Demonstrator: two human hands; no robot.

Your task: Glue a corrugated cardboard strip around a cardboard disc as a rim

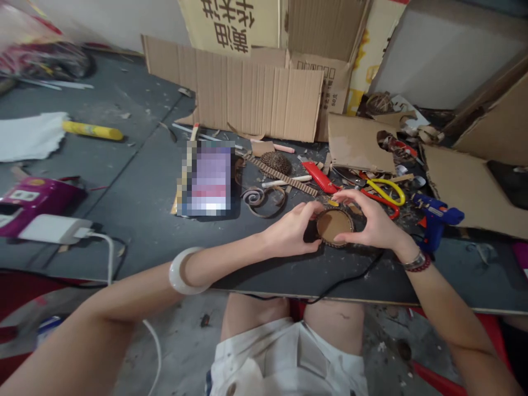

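Note:
A round cardboard piece (pixel 332 226) with a brown flat face and a dark ridged rim is at the table's front part, between my two hands. My left hand (pixel 292 230) curves around its left edge, index finger at the top and thumb below. On the other side, my right hand (pixel 368 223) holds it in a wide curl, the thumb lying over the lower right rim. Just behind the fingers lie a red utility knife (pixel 318 177) and yellow-and-red-handled scissors (pixel 385 191). A coiled cardboard strip (pixel 264 199) is left of them.
A phone (pixel 209 179) with a blurred screen stands left of the coils. The blue glue gun (pixel 438 217) rests at right, its black cable (pixel 350 283) crossing the front edge. Cardboard sheets (pixel 259 93) lean behind. A purple device (pixel 39 201) and yellow-handled tool (pixel 93 130) lie left.

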